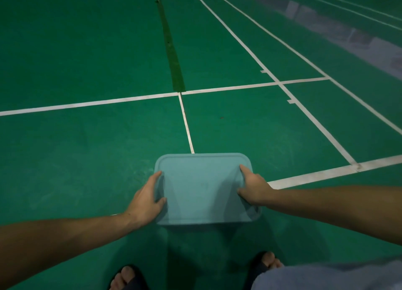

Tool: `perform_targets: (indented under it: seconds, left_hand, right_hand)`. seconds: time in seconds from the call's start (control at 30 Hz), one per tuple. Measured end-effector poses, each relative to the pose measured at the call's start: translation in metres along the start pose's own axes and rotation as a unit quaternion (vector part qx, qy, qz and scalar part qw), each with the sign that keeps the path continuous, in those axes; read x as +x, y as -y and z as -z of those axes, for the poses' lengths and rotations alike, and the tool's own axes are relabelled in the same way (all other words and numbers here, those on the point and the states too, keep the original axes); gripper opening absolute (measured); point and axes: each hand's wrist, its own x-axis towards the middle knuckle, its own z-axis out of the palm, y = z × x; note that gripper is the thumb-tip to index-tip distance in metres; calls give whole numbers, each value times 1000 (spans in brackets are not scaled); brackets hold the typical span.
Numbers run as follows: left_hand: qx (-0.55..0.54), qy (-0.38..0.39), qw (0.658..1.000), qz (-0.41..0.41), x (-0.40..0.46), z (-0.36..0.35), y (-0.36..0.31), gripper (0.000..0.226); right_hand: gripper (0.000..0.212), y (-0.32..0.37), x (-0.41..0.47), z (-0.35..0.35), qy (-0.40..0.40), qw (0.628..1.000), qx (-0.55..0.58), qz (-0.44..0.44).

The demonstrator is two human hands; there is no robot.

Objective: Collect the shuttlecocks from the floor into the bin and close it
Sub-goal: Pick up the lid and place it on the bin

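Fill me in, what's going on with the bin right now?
A person stands on a green court floor, bent over a teal bin with its lid on top. The left hand grips the lid's left edge and the right hand grips its right edge, apparently pressing it shut. No shuttlecocks show on the floor in view.

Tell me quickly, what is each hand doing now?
Left hand: grips the left edge of the bin lid.
Right hand: grips the right edge of the same lid, fingers curled over the rim.

Pale teal bin lid [203, 187], green court floor [87, 50] with white lines [87, 104], darker green strip [171, 48]
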Motion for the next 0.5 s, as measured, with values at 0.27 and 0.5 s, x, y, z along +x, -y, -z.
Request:
perform_targets:
  seconds: [0.27,0.5]
  left_hand:
    - [12,-13,1000,11,8,-3,1,82]
    - [100,58,993,17,16,-7,0,84]
  right_hand:
    - [82,8,5,1,-14,1000,-19,-2]
    - [92,4,19,7,42,996,-85,6]
